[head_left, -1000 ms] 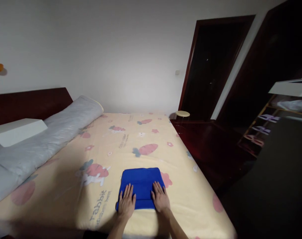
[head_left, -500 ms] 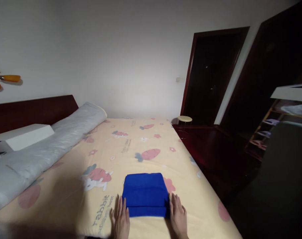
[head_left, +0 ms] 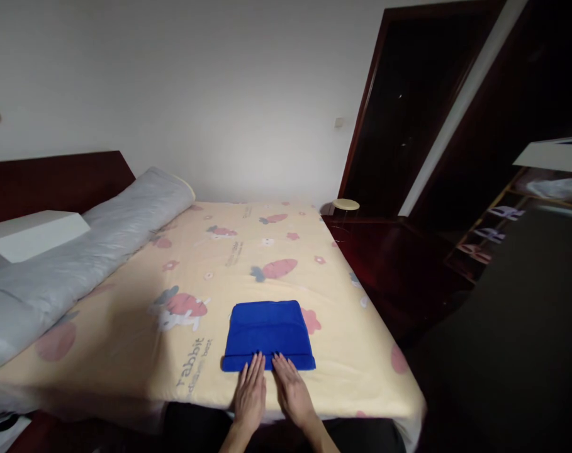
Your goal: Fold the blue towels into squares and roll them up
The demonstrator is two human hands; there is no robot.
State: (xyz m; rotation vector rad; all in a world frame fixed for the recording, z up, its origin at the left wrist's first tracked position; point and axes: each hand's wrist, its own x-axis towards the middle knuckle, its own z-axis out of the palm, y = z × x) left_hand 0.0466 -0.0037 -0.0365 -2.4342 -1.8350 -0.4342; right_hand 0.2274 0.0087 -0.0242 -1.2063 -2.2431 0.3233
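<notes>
A blue cloth (head_left: pixel 269 324) lies flat on the bed, with a narrow folded strip along its near edge. My left hand (head_left: pixel 252 391) rests palm down, its fingertips on the middle of that strip. Beside it my right hand (head_left: pixel 290 385) lies the same way, fingers stretched out over the strip a little to the right. Both hands are open, with a small gap between them. Under the cloth is a pale yellow sheet (head_left: pixel 238 283) printed with carrots, rabbits and flowers.
A rolled grey quilt (head_left: pixel 106 245) runs along the bed's left side, with a white box (head_left: pixel 40 233) by the dark headboard (head_left: pixel 63 182). A round stool (head_left: pixel 346 205) stands beyond the bed's far right corner. A shoe rack (head_left: pixel 486 236) is at right.
Both hands have moved inward from the cloth's left and right sides to the middle of its near edge. The near strip looks flatter. The view has tilted down.
</notes>
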